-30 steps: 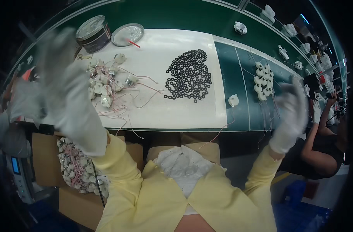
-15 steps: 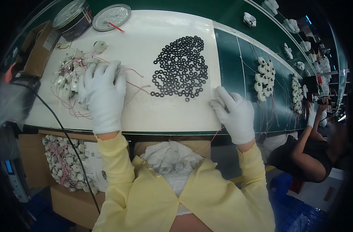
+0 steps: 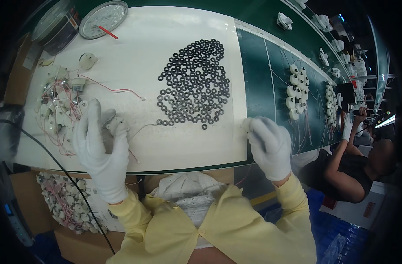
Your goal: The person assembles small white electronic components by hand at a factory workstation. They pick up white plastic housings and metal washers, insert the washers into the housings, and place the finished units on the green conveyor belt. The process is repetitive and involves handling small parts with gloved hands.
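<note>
My left hand [image 3: 102, 152], in a white glove, is at the right edge of a heap of small white wired parts [image 3: 55, 110]. Its thumb and fingers close around one small white wired part [image 3: 118, 126], while the index finger points away. By the right edge of the white table top, my gloved right hand [image 3: 269, 147] has its fingers pinched together. A cream-coloured piece [image 3: 246, 125] shows at those fingertips, and a thin pink wire hangs below; the glove hides most of the piece. Between my hands lies a flat spread of black rings [image 3: 192, 83].
Wired white parts with black rings [image 3: 298, 90] lie on the green surface at right. A tub [image 3: 55, 28] and a round metal lid [image 3: 103, 20] stand far left. Below the table is a carton of wired parts [image 3: 66, 198]; a black cable [image 3: 55, 152] crosses left. A co-worker [image 3: 342, 171] sits at right.
My left hand has come out of the heap, nearer to me, with a white wired part in its fingers. My right hand stays by the table's right edge. The whole view has shifted slightly.
</note>
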`<state>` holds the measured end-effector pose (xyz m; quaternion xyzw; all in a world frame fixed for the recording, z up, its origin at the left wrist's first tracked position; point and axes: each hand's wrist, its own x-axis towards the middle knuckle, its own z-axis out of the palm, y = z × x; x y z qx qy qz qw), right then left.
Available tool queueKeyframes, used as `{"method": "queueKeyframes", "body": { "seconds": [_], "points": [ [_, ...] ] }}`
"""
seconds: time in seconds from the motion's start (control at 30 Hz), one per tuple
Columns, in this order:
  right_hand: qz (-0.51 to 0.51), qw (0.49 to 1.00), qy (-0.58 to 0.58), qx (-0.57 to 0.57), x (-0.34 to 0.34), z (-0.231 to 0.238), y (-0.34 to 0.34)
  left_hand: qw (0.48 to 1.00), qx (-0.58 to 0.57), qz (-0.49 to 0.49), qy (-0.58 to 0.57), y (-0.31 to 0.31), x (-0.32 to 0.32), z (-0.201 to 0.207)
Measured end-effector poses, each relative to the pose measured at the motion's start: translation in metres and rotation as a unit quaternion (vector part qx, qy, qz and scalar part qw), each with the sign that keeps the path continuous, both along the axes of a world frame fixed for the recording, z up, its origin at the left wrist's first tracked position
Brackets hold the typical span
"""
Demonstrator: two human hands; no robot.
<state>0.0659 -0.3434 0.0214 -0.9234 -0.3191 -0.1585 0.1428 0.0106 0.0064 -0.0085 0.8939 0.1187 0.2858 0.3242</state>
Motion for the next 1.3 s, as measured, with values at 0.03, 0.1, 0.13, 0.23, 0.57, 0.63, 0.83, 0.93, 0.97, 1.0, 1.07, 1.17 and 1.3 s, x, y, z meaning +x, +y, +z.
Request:
{"method": "queueKeyframes", "body": {
  "seconds": [0.03,0.1,0.13,0.23,0.57,0.63,0.83,0.93,0.97,1.0,1.07,1.17,1.3],
  "points": [
    [-0.005,0.999,0.001,0.034,0.003,-0.001,0.000,1.000,0.013,-0.001,0.006,0.001,-0.001,0.000],
    [-0.057,0.998,0.019,0.008,0.007,0.011,0.009,0.993,0.112,-0.005,0.037,0.003,0.000,0.005],
    [-0.055,0.998,0.014,-0.024,0.012,0.016,0.013,0.986,0.162,-0.006,0.050,0.004,0.000,0.008],
    [-0.050,0.995,0.050,-0.065,0.014,0.009,0.010,0.966,0.247,0.005,0.072,-0.001,0.004,0.011],
    [-0.081,0.869,0.409,0.268,0.017,0.027,0.020,0.978,0.207,0.015,0.037,0.002,0.001,0.003],
    [-0.091,0.863,0.422,0.263,0.018,0.028,0.021,0.979,0.202,0.013,0.031,0.002,0.001,0.003],
    [-0.091,0.828,0.440,0.335,0.021,0.015,0.024,0.978,0.206,0.012,0.034,0.003,0.000,0.004],
    [-0.101,0.822,0.441,0.344,0.022,0.009,0.024,0.978,0.205,0.006,0.049,0.003,0.000,0.008],
    [-0.090,0.838,0.429,0.325,0.023,0.008,0.025,0.978,0.205,0.006,0.047,0.003,0.000,0.008],
    [-0.078,0.853,0.416,0.306,0.025,0.007,0.027,0.978,0.205,0.006,0.046,0.003,-0.001,0.007],
    [-0.041,0.893,0.368,0.255,0.029,0.006,0.031,0.979,0.201,0.005,0.046,0.003,-0.001,0.007],
    [0.035,0.957,0.245,0.150,0.037,0.009,0.036,0.979,0.199,0.001,0.046,0.003,0.000,0.008],
    [0.067,0.992,0.100,0.028,0.041,0.007,0.045,0.978,0.202,0.000,0.048,0.004,-0.001,0.008]
  ]
}}
